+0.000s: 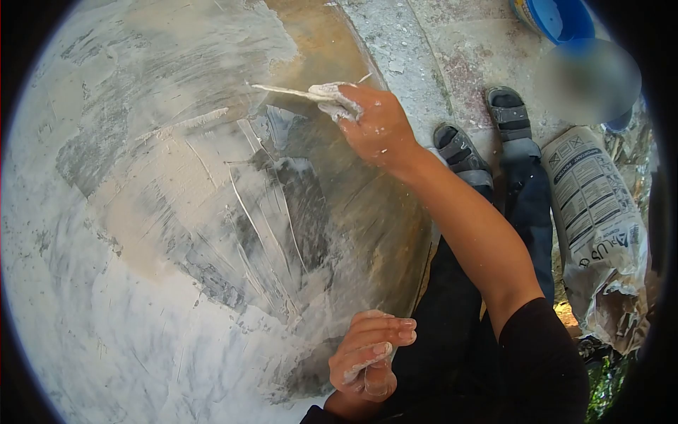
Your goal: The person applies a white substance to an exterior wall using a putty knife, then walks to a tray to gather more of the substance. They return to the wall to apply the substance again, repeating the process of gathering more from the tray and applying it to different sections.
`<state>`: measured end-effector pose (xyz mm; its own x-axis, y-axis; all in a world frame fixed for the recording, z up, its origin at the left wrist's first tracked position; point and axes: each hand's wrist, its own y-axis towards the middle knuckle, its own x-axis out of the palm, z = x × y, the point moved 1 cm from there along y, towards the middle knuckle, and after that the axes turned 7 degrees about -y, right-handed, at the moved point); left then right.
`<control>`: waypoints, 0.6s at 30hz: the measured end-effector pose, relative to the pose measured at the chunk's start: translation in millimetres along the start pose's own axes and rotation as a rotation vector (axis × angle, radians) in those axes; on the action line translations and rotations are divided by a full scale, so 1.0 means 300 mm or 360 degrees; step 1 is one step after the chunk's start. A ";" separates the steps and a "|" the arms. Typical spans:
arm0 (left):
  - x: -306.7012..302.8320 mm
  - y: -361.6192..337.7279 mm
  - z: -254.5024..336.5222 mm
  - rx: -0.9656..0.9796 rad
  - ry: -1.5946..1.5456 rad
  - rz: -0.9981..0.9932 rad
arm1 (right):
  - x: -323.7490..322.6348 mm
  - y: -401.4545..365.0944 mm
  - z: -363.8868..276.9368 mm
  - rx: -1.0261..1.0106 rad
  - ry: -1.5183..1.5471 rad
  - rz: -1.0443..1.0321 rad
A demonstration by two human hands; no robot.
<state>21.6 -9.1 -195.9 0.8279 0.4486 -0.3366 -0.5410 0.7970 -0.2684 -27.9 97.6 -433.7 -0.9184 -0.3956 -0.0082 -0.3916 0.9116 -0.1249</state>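
My right hand (367, 124), its fingers smeared with white putty, is closed on a putty scraper (286, 91). The scraper appears nearly edge-on as a thin pale strip, so its handle is mostly hidden. Left of and below it spreads a wall surface with a patch of wet cream putty (159, 194). Long raised ridges (258, 219) of putty cross a darker grey area. My left hand (367, 357) is near the surface's lower right, fingers curled into a loose fist. White residue marks its fingers, and nothing shows in them.
A torn printed powder bag (597, 212) lies right of my legs. My sandalled feet (487, 134) stand by a concrete ledge (406, 60) along the surface. A blue bucket (561, 18) is at the upper right, near a blurred round area. Greenery shows at the lower right.
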 end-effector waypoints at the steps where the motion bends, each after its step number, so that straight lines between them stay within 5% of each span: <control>1: 0.003 0.003 -0.004 0.0001 -0.0002 -0.0005 | 0.030 -0.041 -0.024 -0.0130 -0.0070 0.0004; 3: 0.011 0.010 -0.010 0.0169 -0.0045 0.0010 | 0.073 -0.162 -0.077 -0.0137 -0.0128 -0.0228; 11: 0.023 0.010 -0.004 0.0040 -0.0026 -0.0016 | 0.026 -0.554 -0.214 -0.0348 -0.0002 -0.0408; 18: 0.036 0.015 0.005 -0.0015 -0.0006 -0.0032 | -0.116 -0.396 -0.170 0.0021 0.0346 -0.0826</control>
<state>28.3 -0.1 -199.4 0.8392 0.4342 -0.3276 -0.5257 0.8020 -0.2836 47.7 8.9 -367.9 -0.5968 -0.7584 0.2620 -0.7955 0.6018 -0.0703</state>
